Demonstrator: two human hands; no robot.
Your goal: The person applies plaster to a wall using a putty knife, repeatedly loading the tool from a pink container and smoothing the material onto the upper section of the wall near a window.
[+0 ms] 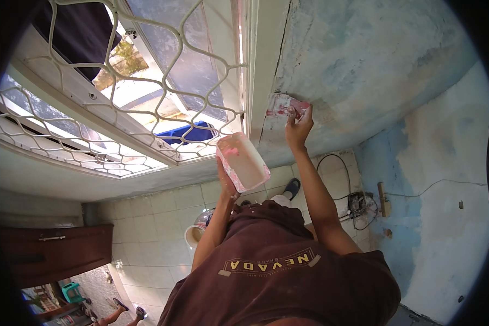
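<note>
My left hand [227,180] is wrapped round the side of a rectangular plastic tub [252,165], smeared with pink and white paste inside and on its outer wall. To the right and farther off, my right hand [300,128] grips a putty knife [279,105]. Its wide blade, streaked with pinkish paste, lies against the wall [358,70] beside the window frame, over a dark vertical crack. Pink colour shows at the knife's handle end, partly hidden by my fingers; whether it is paste or the handle itself I cannot tell.
A cream metal window grille [163,76] stands at the left. Below lies a tiled floor [157,223] with a white bucket [194,236] and tangled cables around a dark electrical box [357,203]. A brown door [54,250], a green stool [71,292] and another person's legs [114,317] appear lower left.
</note>
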